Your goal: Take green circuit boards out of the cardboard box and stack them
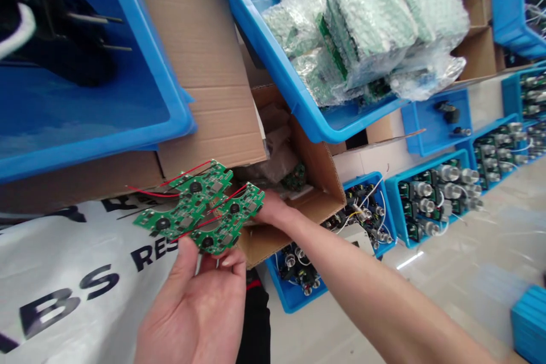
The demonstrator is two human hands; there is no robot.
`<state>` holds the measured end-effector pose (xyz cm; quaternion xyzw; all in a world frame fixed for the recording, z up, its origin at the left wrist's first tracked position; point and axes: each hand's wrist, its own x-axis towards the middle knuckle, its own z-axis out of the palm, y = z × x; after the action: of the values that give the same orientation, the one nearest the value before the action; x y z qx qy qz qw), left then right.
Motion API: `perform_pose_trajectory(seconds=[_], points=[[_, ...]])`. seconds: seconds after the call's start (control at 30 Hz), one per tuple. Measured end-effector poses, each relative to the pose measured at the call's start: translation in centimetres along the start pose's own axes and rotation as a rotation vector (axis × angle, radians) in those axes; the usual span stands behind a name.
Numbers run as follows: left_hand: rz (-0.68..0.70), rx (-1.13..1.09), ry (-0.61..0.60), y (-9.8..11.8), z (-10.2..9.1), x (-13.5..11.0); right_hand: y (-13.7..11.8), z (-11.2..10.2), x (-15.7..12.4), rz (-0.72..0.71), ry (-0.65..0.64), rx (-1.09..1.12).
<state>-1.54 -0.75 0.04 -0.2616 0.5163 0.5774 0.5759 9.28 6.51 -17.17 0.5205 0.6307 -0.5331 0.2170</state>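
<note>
My left hand (200,301) is low in the middle, thumb up, pinching the lower edge of green circuit boards (200,207) with thin red wires. The boards fan out above it, at least two overlapping. My right hand (273,210) comes in from the lower right along a bare forearm and grips the right end of the same boards, its fingers curled behind them. Both hands hold the boards in front of an open cardboard box (315,182).
Large blue bins (273,62) hang over the top; one holds bubble-wrapped green boards (362,28). Smaller blue trays (435,199) with knobbed parts stand on the floor at right. A white printed sack (63,273) lies at lower left. A blue box (531,324) is at bottom right.
</note>
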Motion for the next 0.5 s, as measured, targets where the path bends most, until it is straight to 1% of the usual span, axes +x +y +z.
perform_pose_trajectory(seconds=[0.03, 0.07, 0.1, 0.13, 0.17, 0.23, 0.3, 0.33, 0.37, 0.43, 0.47, 0.5], points=[[0.004, 0.007, 0.000, 0.1, 0.1, 0.1, -0.7, 0.2, -0.7, -0.046, -0.026, -0.030], [0.013, 0.023, 0.014, 0.3, 0.2, 0.2, -1.1, 0.2, -1.4, -0.081, -0.010, -0.054], [0.020, 0.045, 0.031, 0.5, 0.4, 0.3, -1.3, -0.1, -2.0, -0.099, 0.043, -0.087], [0.024, 0.068, 0.046, 0.6, 0.7, 0.3, -1.2, -0.6, -2.4, -0.097, 0.126, -0.125], [0.024, 0.086, 0.053, 0.8, 0.9, 0.4, -0.7, -1.2, -2.7, -0.068, 0.242, -0.154], [0.017, 0.085, 0.052, 1.0, 1.3, 0.5, 1.0, -2.8, -2.4, 0.062, 0.495, -0.178], [0.006, 0.054, 0.055, 1.1, 1.5, 0.5, 3.3, -4.3, -1.1, 0.180, 0.679, -0.139], [0.001, 0.037, 0.056, 1.0, 1.4, 0.4, 4.4, -5.0, -0.2, 0.240, 0.713, -0.086], [-0.005, 0.020, 0.057, 1.0, 1.3, 0.4, 5.4, -5.5, 0.9, 0.322, 0.701, 0.033], [-0.017, -0.009, 0.058, 0.9, 1.0, 0.4, 6.7, -5.8, 2.8, 0.356, 0.606, 0.324], [-0.023, -0.022, 0.059, 0.8, 0.9, 0.4, 6.9, -5.7, 3.5, 0.351, 0.585, 0.359], [-0.027, -0.039, 0.065, 0.8, 0.7, 0.4, 6.6, -5.3, 4.0, 0.346, 0.561, 0.323]])
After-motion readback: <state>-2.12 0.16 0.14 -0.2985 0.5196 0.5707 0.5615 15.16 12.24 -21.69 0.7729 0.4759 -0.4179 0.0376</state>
